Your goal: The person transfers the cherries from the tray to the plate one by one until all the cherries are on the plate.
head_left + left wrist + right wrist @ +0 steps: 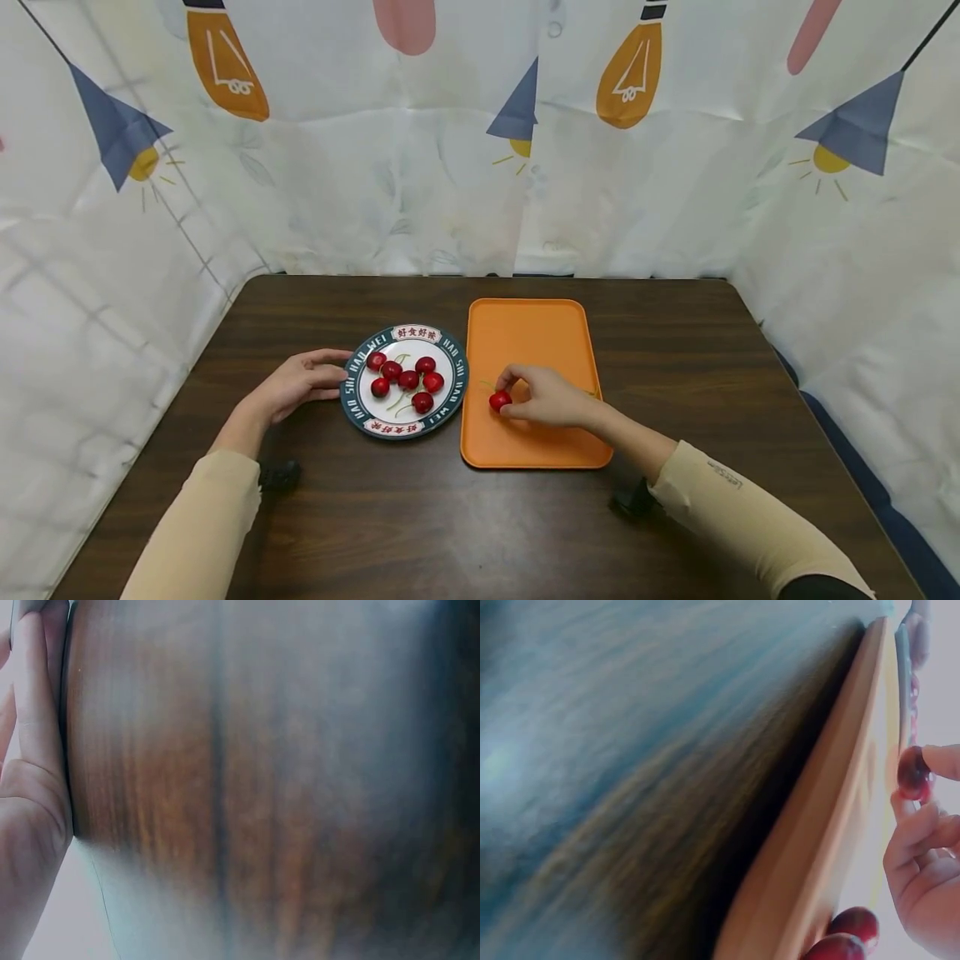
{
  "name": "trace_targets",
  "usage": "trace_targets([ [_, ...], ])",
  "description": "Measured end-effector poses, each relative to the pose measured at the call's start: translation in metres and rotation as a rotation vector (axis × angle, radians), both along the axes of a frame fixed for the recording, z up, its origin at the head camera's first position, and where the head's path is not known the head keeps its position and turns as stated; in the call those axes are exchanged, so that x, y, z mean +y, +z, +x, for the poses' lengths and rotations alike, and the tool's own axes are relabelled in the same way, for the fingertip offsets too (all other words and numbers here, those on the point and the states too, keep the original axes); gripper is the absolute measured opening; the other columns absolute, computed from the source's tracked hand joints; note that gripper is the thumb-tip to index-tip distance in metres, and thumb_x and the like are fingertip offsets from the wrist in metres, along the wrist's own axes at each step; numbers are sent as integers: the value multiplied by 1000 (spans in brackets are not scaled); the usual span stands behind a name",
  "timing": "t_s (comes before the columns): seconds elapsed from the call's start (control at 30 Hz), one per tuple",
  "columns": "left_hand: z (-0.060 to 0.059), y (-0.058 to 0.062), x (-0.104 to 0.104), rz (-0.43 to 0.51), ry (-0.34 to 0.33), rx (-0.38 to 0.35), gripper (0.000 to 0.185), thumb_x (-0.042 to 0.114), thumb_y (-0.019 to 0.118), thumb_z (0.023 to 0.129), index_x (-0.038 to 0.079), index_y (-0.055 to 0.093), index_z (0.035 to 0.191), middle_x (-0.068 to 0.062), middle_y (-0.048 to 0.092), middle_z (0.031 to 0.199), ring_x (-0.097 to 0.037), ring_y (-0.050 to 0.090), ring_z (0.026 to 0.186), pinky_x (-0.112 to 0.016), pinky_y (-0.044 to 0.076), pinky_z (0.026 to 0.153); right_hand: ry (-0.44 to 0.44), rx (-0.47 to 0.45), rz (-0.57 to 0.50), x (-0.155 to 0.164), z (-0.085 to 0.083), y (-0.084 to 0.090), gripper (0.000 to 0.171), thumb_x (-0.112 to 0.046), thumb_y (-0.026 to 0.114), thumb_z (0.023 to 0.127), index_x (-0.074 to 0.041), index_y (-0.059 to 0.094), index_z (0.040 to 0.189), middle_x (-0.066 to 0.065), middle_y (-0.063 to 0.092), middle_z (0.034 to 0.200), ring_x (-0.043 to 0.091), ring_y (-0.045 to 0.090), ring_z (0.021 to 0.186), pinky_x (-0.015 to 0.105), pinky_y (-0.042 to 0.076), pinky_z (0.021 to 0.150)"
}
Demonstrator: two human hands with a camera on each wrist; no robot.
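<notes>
My right hand (pixel 543 397) is over the orange tray (pixel 525 333), pinching a red cherry (pixel 500 402) between thumb and fingertip. The right wrist view shows this cherry (pixel 913 774) held at the fingertips. Two more cherries (pixel 855 927) show by the tray's edge in that view; my right hand and wrist hide them from the head view. To the left, a round plate (pixel 352 408) with a dark green patterned rim carries several red cherries (pixel 408 380) with green stems. My left hand (pixel 300 383) touches the plate's left rim with fairly straight fingers.
Plate and tray lie side by side on a dark brown wooden table (pixel 480 533). A white patterned curtain (pixel 450 200) hangs around its back and sides. Dark wrist devices sit under both forearms, near the tabletop.
</notes>
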State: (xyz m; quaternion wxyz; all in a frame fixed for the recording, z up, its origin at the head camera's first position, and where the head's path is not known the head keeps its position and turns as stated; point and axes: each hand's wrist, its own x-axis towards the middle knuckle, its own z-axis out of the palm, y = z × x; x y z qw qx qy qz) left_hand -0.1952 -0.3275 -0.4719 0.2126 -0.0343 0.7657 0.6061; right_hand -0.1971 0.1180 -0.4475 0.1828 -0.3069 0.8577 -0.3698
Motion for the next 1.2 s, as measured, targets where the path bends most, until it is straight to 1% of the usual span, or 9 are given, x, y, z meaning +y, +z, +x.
trace_targets([
  [0.2,3,-1,-3,-2,-5,-10,62,22,63,104,0,38,156,-23,51,143,-18,67,107,-35,57,93,14,-8,-16,-11,-1,4,26,-23,79,92,-18,64,112,-7,63,105,20,58,95,33,50,78],
  [0.3,3,1,-5,-7,-2,-8,62,23,64,104,1,38,156,-24,49,144,-18,67,107,-35,57,93,15,-11,-32,-17,-3,6,25,-22,79,92,-20,64,112,-8,63,106,20,58,94,33,51,75],
  [0.4,2,4,-7,-7,-6,-5,63,23,64,104,1,37,156,-25,48,146,-17,66,108,-35,57,93,22,-18,-50,-22,-4,8,25,-21,79,92,-21,64,112,-7,63,107,19,58,96,34,53,77],
  [0.5,1,3,-7,3,-13,-7,63,22,64,104,0,37,156,-24,50,144,-17,66,108,-36,57,94,40,-16,-65,-27,-5,11,25,-20,79,92,-20,65,113,-7,64,107,19,58,100,35,54,80],
  [0.63,1,3,-7,7,-13,-5,61,21,63,104,0,37,156,-23,50,143,-16,66,108,-36,57,93,55,-10,-81,-33,-7,11,24,-20,77,93,-21,65,113,-8,64,108,21,58,101,35,54,76],
  [0.77,-1,1,-4,5,-13,2,61,21,63,104,1,39,156,-24,49,144,-17,66,108,-35,57,93,52,-6,-111,-38,-9,9,23,-19,77,93,-21,65,113,-7,64,108,20,58,101,33,53,73],
  [0.9,-2,-1,-1,6,-12,0,61,20,63,104,0,38,156,-23,50,142,-17,66,107,-35,57,93,54,-6,-129,-43,-9,8,24,-18,77,93,-20,67,114,-8,65,108,18,58,103,32,54,77],
  [1.03,-4,-1,0,3,-7,-4,60,20,63,104,1,38,156,-24,50,143,-17,66,107,-35,57,93,55,-23,-140,-48,-9,8,25,-20,77,93,-20,66,116,-7,64,110,18,58,104,33,55,77],
  [1.2,-1,2,-1,-10,-7,-6,61,22,64,104,2,39,156,-24,49,144,-18,66,108,-35,57,94,47,-36,-129,-57,-9,5,26,-21,77,93,-21,65,116,-8,64,111,20,57,107,32,55,81],
])
